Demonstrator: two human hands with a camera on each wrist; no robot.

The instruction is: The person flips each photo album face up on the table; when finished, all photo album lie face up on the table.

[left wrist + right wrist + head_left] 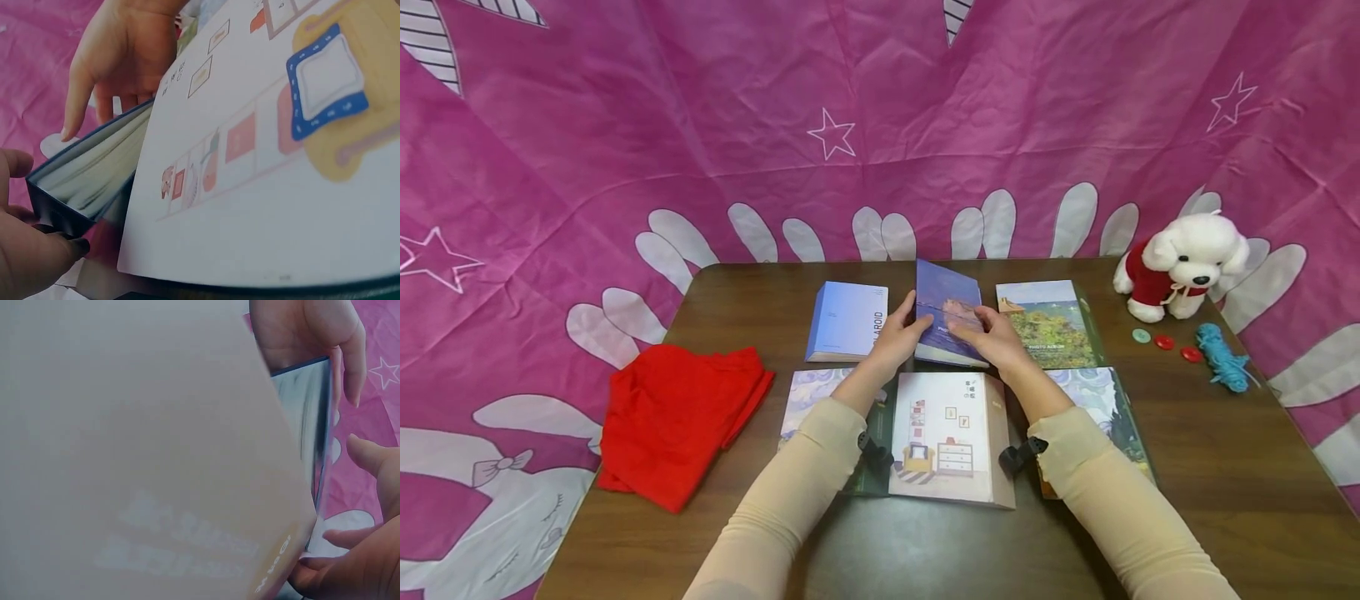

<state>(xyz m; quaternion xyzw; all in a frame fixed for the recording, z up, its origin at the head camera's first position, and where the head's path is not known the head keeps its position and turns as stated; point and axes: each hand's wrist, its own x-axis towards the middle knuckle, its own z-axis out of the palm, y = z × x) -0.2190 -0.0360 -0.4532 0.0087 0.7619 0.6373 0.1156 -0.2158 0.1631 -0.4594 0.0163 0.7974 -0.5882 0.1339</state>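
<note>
A purple-blue photo album (946,287) tilts up off the table between my two hands, its page edges facing me. My left hand (897,335) grips its left side, thumb on the cover. From the right, my right hand (1000,340) holds the other side, its thumb lying over the cover. In the left wrist view, fingers of the left hand (31,250) wrap the corner of the album (94,165). Just in front lies a thick white album (936,417) with a drawn room on it; it hides part of the held album in both wrist views.
Around it lie a blue album (850,321), a landscape photo album (1041,329), and swirl-patterned albums to the left (812,392) and right (1093,392). A red cloth (677,417) is at left. At right are a plush dog (1150,267), several buttons (1163,342) and blue yarn (1221,354).
</note>
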